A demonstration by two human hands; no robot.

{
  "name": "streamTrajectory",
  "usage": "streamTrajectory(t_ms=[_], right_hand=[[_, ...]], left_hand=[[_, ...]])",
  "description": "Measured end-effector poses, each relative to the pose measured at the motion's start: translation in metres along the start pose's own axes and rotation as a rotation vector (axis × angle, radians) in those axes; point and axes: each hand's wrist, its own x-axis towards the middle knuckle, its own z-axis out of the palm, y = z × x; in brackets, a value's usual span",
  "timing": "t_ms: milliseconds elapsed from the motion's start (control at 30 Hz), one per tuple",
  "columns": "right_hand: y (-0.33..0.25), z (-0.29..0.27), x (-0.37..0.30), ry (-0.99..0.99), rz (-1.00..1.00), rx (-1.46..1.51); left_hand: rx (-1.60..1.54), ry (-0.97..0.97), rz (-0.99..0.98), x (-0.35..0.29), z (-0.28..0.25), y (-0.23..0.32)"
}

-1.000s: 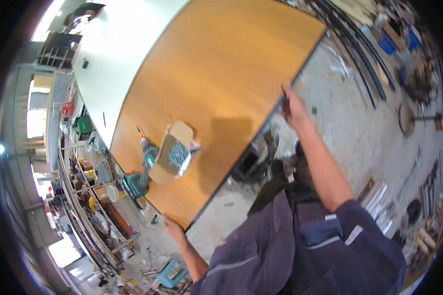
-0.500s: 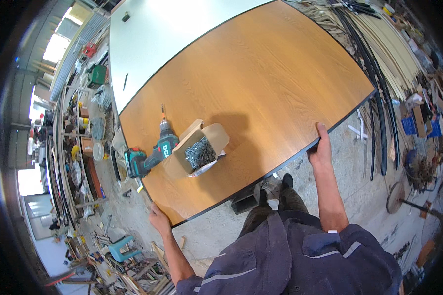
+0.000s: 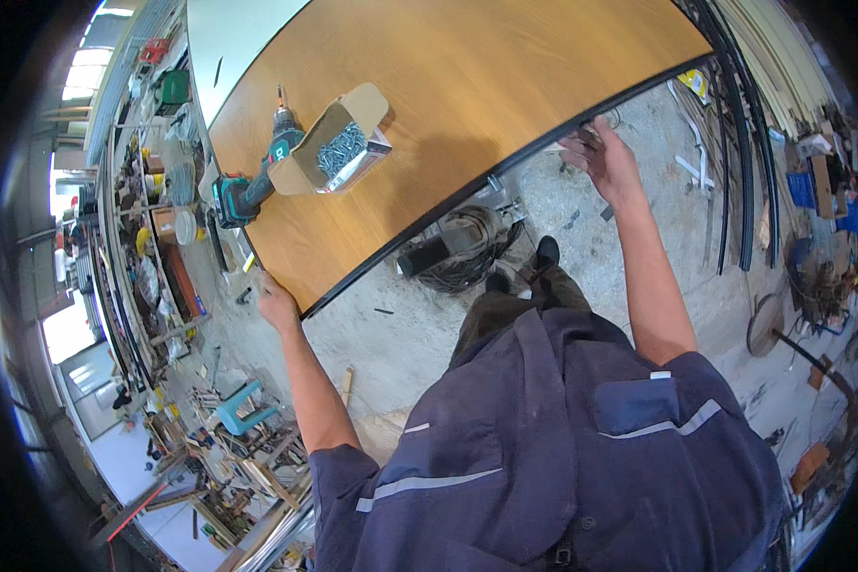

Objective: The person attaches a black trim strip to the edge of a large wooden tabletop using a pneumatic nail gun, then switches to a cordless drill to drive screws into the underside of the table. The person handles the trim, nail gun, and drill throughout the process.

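A wood-grain board point(image 3: 467, 86) with a dark edge band lies before me. My left hand point(image 3: 278, 303) is closed on its near left corner, thumb at the edge. My right hand point(image 3: 608, 170) is just off the near edge further right, its fingers apart and partly curled, with nothing visible in them. On the board's left part stands an open cardboard box point(image 3: 300, 170) full of silvery screws point(image 3: 341, 151). Against the box's left side lies a teal and black cordless drill point(image 3: 281, 151), a bit in its chuck and its battery at the board's left edge.
Beyond the board is a pale white panel point(image 3: 243, 43). Beneath the near edge, a coil of dark cable or hose point(image 3: 462, 250) lies on the concrete floor by my feet. Black strips point(image 3: 745, 143) lean at the right. A teal stool point(image 3: 243, 408) and scrap lie at lower left.
My right hand has let go of the board's edge and its fingers have spread. The board, drill and box appear higher in view, and more floor shows. My left hand keeps its corner.
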Motion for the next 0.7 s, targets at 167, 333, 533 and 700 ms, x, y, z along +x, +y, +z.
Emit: streamTrajectory(t_ms=[167, 333, 533, 700], right_hand=[[0.071, -0.136, -0.066, 0.146, 0.127, -0.442], [0.17, -0.309, -0.227, 0.41, 0.488, -0.811], [0.214, -0.329, -0.391, 0.528, 0.68, -0.559], [0.237, -0.333, -0.408, 0.534, 0.606, -0.422]], left_hand=[[0.02, 0.012, -0.027, 0.011, 0.012, -0.014], [-0.056, -0.008, 0.045, -0.004, 0.008, 0.0], [-0.08, -0.017, 0.179, -0.002, 0.013, -0.022], [0.013, -0.021, 0.191, -0.012, 0.003, -0.053]])
